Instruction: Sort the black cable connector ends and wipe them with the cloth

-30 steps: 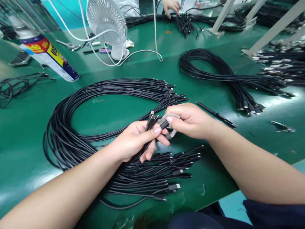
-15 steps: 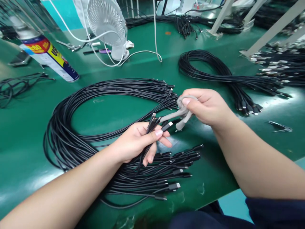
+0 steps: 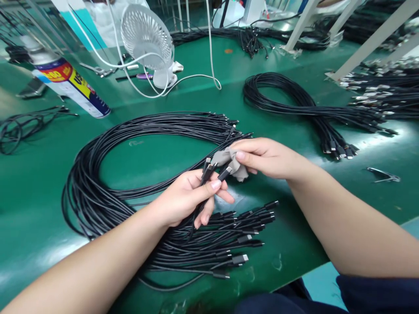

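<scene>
Plugs point(image 3: 205, 175) on black cable ends are grasped in the left hand point(image 3: 190, 196). One of them is pinched between thumb and fingers, with its metal tip directed to the far right; the others are pointed toward the far side. A grey cloth point(image 3: 225, 157) is gripped, bunched, between the thumb and fingers of the right hand point(image 3: 266, 158). The cloth is held just beside the pinched tip; whether the two are in contact cannot be told. Both hands are held over the middle of the green table point(image 3: 153, 163).

A large cable coil point(image 3: 157, 117) is laid on the table, curved at the left and partly covered by the left hand and forearm. Its ends are arranged in two groups toward the right: one on the far side, partly hidden by the right hand, and one on the near side.

A smaller bundle point(image 3: 281, 85) is placed far right of the hands, with a cable pile point(image 3: 389, 96) located beyond it to the right. Metal tweezers point(image 3: 382, 174) are positioned at the right. A spray can point(image 3: 77, 89) is stood at the far left, and a white fan point(image 3: 145, 37) is set to its right.
</scene>
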`<state>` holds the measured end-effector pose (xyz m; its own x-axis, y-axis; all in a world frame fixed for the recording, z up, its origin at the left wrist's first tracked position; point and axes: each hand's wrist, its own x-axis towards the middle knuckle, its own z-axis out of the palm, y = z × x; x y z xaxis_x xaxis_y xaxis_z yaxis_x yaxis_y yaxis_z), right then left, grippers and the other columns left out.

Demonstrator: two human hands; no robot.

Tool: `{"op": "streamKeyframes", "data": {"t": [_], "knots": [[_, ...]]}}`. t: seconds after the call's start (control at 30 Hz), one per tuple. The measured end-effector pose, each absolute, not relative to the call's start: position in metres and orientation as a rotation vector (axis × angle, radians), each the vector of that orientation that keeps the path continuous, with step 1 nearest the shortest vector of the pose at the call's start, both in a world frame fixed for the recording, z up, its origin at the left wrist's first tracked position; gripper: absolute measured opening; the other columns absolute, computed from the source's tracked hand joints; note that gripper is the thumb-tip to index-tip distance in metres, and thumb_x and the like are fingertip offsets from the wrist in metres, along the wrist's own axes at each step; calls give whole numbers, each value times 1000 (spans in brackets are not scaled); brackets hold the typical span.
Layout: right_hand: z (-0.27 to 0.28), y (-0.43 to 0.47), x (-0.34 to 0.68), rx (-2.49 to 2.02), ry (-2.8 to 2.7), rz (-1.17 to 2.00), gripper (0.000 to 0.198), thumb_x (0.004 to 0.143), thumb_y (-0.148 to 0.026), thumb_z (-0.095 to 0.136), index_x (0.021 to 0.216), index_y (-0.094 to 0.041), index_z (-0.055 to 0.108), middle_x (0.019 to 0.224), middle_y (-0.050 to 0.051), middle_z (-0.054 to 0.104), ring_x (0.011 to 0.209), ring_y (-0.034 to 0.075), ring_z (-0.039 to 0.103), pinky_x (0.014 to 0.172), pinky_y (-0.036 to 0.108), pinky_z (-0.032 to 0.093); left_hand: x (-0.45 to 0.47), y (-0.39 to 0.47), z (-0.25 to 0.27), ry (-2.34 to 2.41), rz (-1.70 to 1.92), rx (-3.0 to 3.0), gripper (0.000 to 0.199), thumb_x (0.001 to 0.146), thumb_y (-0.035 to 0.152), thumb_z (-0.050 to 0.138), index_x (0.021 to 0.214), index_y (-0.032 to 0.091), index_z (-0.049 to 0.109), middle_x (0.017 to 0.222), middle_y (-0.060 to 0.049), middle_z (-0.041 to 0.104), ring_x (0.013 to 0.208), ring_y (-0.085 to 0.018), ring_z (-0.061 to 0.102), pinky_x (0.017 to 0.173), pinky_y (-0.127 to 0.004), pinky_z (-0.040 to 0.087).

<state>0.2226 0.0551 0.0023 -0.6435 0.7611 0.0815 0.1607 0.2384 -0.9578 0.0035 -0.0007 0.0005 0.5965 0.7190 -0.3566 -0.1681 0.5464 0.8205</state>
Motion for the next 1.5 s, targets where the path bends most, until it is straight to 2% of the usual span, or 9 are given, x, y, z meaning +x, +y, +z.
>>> {"op": "streamKeyframes", "data": {"t": [0.17,0.33,0.43,0.67,0.93,1.07,1.2,1.33,1.5], "knots": [[-3,57,219,-839,-2184,1563,34,96,-40,51,101,-11,69,71,2,64,54,7,53,47,18,44,2,1,-3,706,551,800,32,81,42,71,84,12,60,87,-13,77,35,-7,55,29,-16,41],[-3,58,218,-876,-1905,1794,21,79,-31,74,85,-12,66,67,-1,65,52,7,56,49,20,49,4,3,-6,638,544,772,34,85,42,66,99,12,62,106,-18,74,56,-16,70,38,-21,52],[-2,57,218,-888,-1817,1856,22,77,-30,76,77,-14,61,63,-1,66,49,8,58,48,20,48,6,3,-7,682,587,794,36,84,44,68,101,12,61,108,-17,72,63,-17,71,42,-22,55],[4,45,208,-917,-1928,1763,20,86,-31,66,78,-14,60,62,-1,66,51,10,60,48,21,48,7,4,-7,852,623,864,32,74,28,79,76,15,50,78,-5,72,61,-13,69,48,-17,53],[2,46,206,-822,-1642,1912,27,82,-37,73,78,-14,59,63,0,66,54,11,61,52,22,50,5,3,-6,740,662,804,37,76,22,78,73,17,41,73,-2,72,59,-13,70,47,-18,53],[1,41,202,-764,-1658,1819,28,84,-37,71,77,-15,55,66,0,66,54,9,60,50,21,48,5,2,-5,726,699,778,37,74,21,79,71,17,42,77,-2,73,70,-14,72,52,-18,56],[7,33,196,-798,-1863,1557,16,94,-27,55,81,-17,56,66,-1,66,53,8,58,49,20,44,5,3,-1,697,670,763,42,70,25,83,68,16,42,75,-2,73,55,-11,68,43,-15,49],[11,31,196,-944,-2091,1121,12,90,-14,51,80,-17,57,63,-2,66,56,9,59,55,21,43,5,5,0,701,688,756,43,72,27,82,69,16,40,71,-3,73,44,-7,61,40,-12,41],[12,29,202,-937,-2143,1064,7,89,-17,53,84,-16,58,66,-1,64,54,9,57,52,21,42,5,5,-1,645,710,730,44,75,25,79,67,17,37,69,-2,73,47,-9,64,39,-13,40]]}}
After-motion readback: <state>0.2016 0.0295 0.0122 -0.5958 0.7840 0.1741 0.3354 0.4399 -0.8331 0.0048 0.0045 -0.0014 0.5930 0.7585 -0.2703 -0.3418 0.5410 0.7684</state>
